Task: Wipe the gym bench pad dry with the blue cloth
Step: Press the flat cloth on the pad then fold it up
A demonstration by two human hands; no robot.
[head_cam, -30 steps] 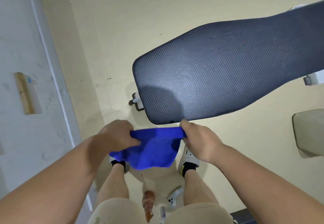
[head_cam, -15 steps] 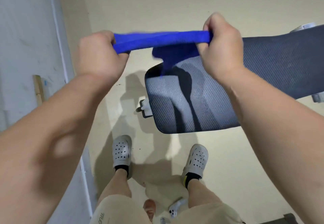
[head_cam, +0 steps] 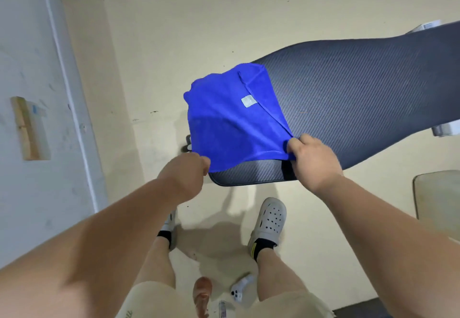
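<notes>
Blue cloth (head_cam: pixel 231 123) spread over the near end of the gym bench pad (head_cam: pixel 361 98), a small white label facing up, far edge partly folded. Left hand (head_cam: pixel 185 175) closed, pinching the near left corner of the cloth, just off the pad's edge. Right hand (head_cam: pixel 312 159) closed on the near right corner, resting over the pad. Below, two white perforated shoes (head_cam: pixel 270 220) on the pale floor (head_cam: pixel 174 31).

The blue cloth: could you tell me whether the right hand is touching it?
Touching. The head view shows the right hand pinching the blue cloth's near corner.
</notes>
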